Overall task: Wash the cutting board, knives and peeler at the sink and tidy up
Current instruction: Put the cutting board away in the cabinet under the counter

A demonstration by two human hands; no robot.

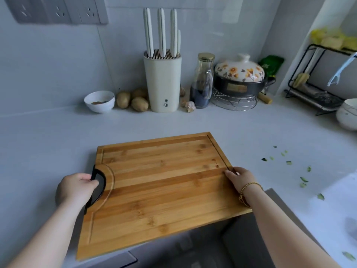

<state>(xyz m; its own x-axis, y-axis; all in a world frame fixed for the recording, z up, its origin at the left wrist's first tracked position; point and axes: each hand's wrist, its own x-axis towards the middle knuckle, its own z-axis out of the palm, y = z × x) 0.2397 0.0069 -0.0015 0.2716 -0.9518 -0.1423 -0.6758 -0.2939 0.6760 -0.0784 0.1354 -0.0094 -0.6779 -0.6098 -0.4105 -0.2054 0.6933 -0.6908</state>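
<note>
My left hand (pixel 77 188) has its fingers (pixel 87 177) curled round the black arched handle (pixel 100 182), and my right hand (pixel 241 180) pinches the opposite edge, so the cutting board (pixel 160 182) spans flat between both grips. I judge two holds suit a wide, stiff slab. Its near end overhangs the dark sink (pixel 202 248) below my wrists, and its far end lies over the pale counter (pixel 58 136). The board is striped bamboo, smooth, with a juice groove round its rim. Beyond my fingers, the cream knife block (pixel 164 82) holds slim pale-handled knives (pixel 162 29). Green peel scraps (pixel 303 180) lie outside my right hand.
</note>
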